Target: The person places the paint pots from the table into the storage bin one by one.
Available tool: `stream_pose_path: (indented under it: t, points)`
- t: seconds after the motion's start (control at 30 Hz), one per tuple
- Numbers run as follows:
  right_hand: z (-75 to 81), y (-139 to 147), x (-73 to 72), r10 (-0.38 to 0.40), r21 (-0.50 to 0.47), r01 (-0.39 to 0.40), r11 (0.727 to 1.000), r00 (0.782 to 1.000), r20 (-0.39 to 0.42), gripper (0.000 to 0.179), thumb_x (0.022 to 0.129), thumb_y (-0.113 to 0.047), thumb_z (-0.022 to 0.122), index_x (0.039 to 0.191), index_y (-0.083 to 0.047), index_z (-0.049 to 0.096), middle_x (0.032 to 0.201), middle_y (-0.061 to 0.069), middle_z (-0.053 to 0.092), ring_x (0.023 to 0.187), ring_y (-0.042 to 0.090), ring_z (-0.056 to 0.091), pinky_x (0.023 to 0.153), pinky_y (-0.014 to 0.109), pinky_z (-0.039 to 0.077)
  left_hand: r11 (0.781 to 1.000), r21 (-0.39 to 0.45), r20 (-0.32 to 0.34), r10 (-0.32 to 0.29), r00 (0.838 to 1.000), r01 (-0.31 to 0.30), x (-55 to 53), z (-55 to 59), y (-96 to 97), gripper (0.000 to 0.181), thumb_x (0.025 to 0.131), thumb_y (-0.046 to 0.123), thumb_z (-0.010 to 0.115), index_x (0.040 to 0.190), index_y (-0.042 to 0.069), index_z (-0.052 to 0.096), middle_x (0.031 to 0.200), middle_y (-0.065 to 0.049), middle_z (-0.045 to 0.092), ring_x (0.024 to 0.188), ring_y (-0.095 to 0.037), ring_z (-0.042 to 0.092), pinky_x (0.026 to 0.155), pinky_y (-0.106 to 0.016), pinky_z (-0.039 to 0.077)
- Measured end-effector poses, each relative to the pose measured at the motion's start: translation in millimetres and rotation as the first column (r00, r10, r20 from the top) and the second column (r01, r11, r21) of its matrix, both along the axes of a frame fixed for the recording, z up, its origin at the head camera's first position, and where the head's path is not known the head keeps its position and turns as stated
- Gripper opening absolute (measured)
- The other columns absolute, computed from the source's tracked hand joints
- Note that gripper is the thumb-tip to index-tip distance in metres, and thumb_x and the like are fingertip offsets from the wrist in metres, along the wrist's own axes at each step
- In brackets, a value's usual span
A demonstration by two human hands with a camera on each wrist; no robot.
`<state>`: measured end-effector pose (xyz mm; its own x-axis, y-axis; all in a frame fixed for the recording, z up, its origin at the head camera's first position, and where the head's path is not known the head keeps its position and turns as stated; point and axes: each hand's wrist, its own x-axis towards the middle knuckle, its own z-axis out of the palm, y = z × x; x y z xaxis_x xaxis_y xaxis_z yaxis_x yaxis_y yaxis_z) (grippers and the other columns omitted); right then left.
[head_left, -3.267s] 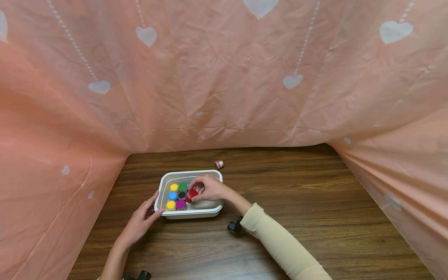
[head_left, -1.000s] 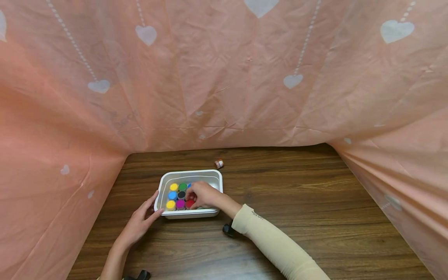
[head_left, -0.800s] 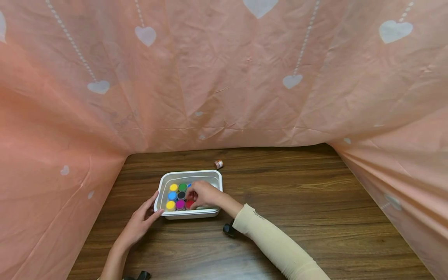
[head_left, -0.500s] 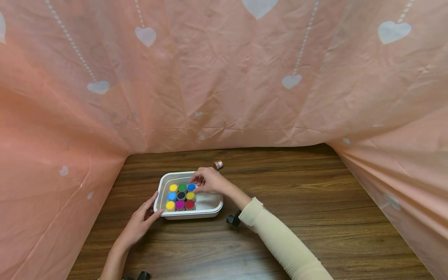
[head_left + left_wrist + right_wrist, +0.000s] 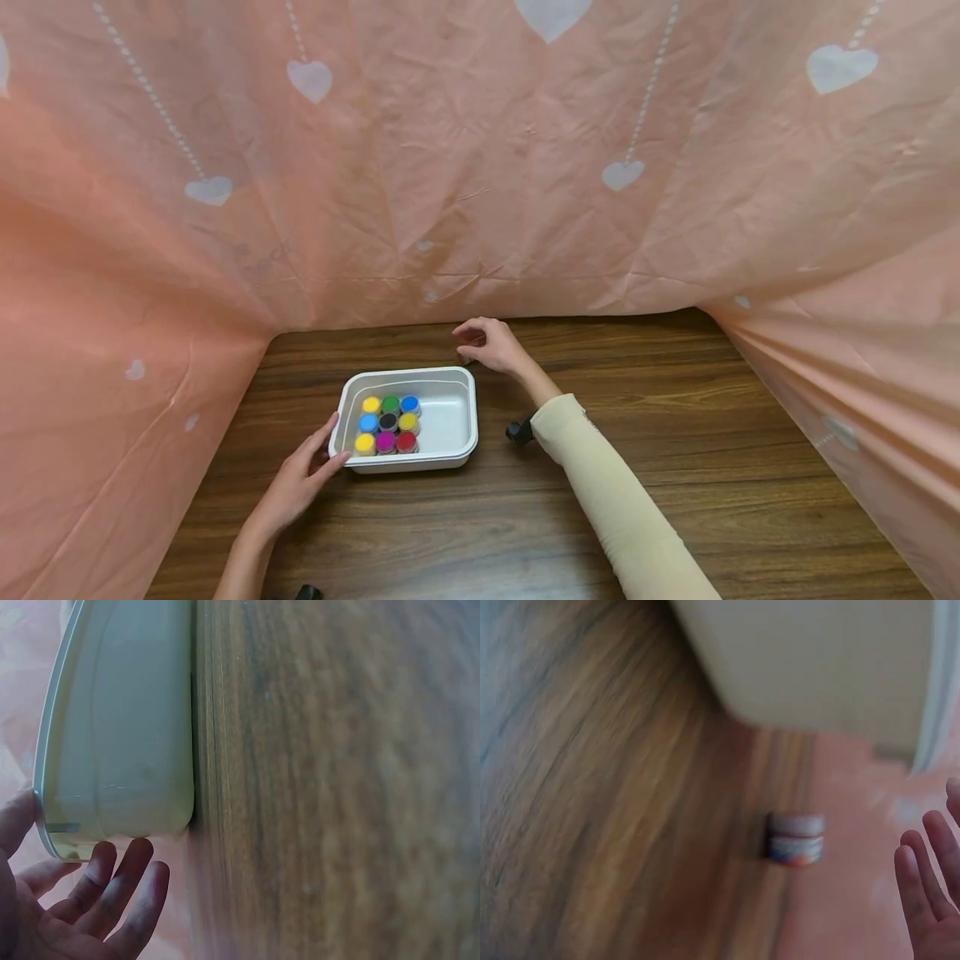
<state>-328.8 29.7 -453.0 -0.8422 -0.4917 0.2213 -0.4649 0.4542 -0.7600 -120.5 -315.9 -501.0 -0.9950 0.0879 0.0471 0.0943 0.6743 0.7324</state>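
A white plastic tub (image 5: pixel 447 457) holds several small paint jars (image 5: pixel 387 422) with coloured lids, grouped in rows at its left side. My left hand (image 5: pixel 297 481) rests at the tub's front left corner. In the left wrist view its thumb touches the rim and its loosely bent fingers (image 5: pixel 112 896) lie at the end wall. My right hand (image 5: pixel 491 345) is beyond the tub's back right corner, fingers spread from the thumb, holding nothing. Just by it a lone small jar (image 5: pixel 796 838) stands on the table, blurred in the right wrist view and mostly hidden by the hand in the head view.
The dark wooden table (image 5: pixel 675 433) runs back to a pink curtain (image 5: pixel 480 208) with white hearts, which also hangs at both sides. Black wrist camera mounts (image 5: pixel 519 431) show near both wrists.
The right hand has set a red-lidded jar in the front row and left a yellow-lidded one behind it. It has since moved out of the tub, back towards the lone jar. The left hand stays put.
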Motion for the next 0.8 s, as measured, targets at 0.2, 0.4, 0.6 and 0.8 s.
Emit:
stream_pose_path:
  t: [0.2, 0.4, 0.6, 0.8]
  points:
    - [-22.7, 5, -17.3, -0.071, -0.003, 0.071, 0.997, 0.997, 0.037, 0.036, 0.094, -0.007, 0.076, 0.130, -0.002, 0.069, 0.130, 0.016, 0.070, 0.124, 0.032, 0.066, 0.106, 0.043, 0.051, 1.000, 0.014, 0.014, -0.007, 1.000, 0.006, 0.5, 0.3, -0.1, 0.072, 0.104, 0.041, 0.061, 0.165, 0.019, 0.030, 0.161, -0.019, 0.043, 0.135, -0.029, 0.051, 0.101, -0.022, 0.045]
    - [-40.2, 3, -26.7, -0.108, 0.034, 0.105, 0.994, 0.991, 0.085, 0.042, 0.096, -0.014, 0.075, 0.137, -0.005, 0.065, 0.138, 0.015, 0.066, 0.129, 0.034, 0.062, 0.109, 0.046, 0.048, 1.000, 0.020, 0.011, -0.003, 1.000, 0.003, 0.3, 1.7, -0.8, 0.071, 0.104, 0.041, 0.062, 0.164, 0.020, 0.031, 0.161, -0.017, 0.042, 0.135, -0.028, 0.050, 0.102, -0.021, 0.044]
    - [-52.9, -1, -29.4, -0.099, 0.105, 0.094, 0.990, 0.994, 0.051, 0.041, 0.096, -0.015, 0.076, 0.134, -0.004, 0.067, 0.130, 0.015, 0.068, 0.125, 0.032, 0.059, 0.110, 0.048, 0.045, 1.000, 0.029, 0.011, -0.007, 1.000, 0.007, 0.6, 0.6, -0.1, 0.071, 0.104, 0.040, 0.062, 0.164, 0.019, 0.031, 0.160, -0.019, 0.044, 0.134, -0.028, 0.051, 0.100, -0.019, 0.044]
    - [-56.9, -5, -28.1, -0.121, 0.129, 0.117, 0.985, 0.992, 0.020, 0.033, 0.092, -0.012, 0.079, 0.124, -0.004, 0.072, 0.120, 0.015, 0.066, 0.114, 0.031, 0.060, 0.105, 0.047, 0.046, 1.000, 0.015, 0.008, -0.002, 1.000, 0.002, -0.3, 0.2, -0.5, 0.071, 0.104, 0.041, 0.061, 0.164, 0.019, 0.031, 0.162, -0.018, 0.041, 0.137, -0.029, 0.049, 0.102, -0.020, 0.043]
